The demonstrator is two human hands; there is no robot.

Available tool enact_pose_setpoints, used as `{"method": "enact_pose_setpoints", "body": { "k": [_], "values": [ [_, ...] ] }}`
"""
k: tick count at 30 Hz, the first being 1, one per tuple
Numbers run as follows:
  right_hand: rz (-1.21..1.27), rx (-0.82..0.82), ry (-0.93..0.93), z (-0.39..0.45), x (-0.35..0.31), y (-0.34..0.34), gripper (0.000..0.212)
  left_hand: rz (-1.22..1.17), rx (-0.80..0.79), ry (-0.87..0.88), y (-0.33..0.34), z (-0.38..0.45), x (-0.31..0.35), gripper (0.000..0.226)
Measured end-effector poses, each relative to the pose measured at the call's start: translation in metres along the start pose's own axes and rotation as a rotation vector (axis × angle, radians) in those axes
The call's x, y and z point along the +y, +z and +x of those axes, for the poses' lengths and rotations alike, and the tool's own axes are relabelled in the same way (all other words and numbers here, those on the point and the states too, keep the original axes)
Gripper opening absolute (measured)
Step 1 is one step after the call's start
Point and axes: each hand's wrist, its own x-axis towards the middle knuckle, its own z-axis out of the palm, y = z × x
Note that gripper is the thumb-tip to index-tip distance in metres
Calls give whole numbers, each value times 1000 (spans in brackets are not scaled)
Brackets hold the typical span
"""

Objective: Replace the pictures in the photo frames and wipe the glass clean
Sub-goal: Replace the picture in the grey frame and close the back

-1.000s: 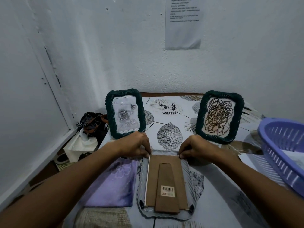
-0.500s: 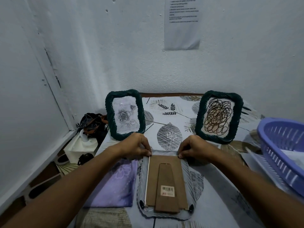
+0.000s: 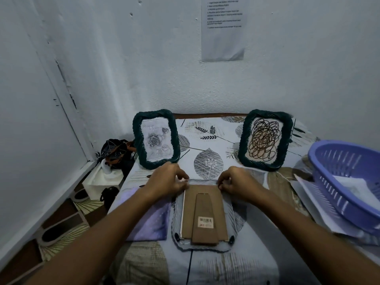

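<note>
A photo frame [image 3: 202, 245] lies face down in front of me, its brown cardboard back [image 3: 203, 210] with a barcode sticker facing up. My left hand [image 3: 166, 181] pinches at the top left corner of that back, fingers curled. My right hand [image 3: 236, 182] pinches at the top right corner in the same way. Two dark green frames stand behind: the left frame [image 3: 155, 138] shows a grey rose drawing, the right frame [image 3: 265, 139] a brown scribble. A purple cloth [image 3: 148, 223] lies flat to the left of the face-down frame.
A purple plastic basket [image 3: 349, 182] holding papers stands at the right, with loose sheets [image 3: 312, 204] under it. A white box [image 3: 104, 177] and a dark bag [image 3: 115, 151] sit in the left corner by the wall. A leaf-patterned tablecloth [image 3: 207, 145] covers the table.
Both hands have stayed at the top corners of the cardboard back; the left hand's fingers have shifted slightly and look blurred. The frames have not moved.
</note>
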Motion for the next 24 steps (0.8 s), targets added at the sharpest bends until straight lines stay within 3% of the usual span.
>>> {"method": "enact_pose_setpoints", "body": {
  "k": [5,11,18,24],
  "values": [
    [72,126,37,-57,-21,10,12,-182,137,-110,0,-68,40,15],
    [142,170,147,-124,-37,21,12,-159,198,-205,3,-138,70,22],
    [212,267,192,-155,-47,37,23,-287,183,-293,1,-167,86,39],
    [277,330,243,-161,-53,45,29,-440,249,-419,5,-169,94,37]
  ]
}}
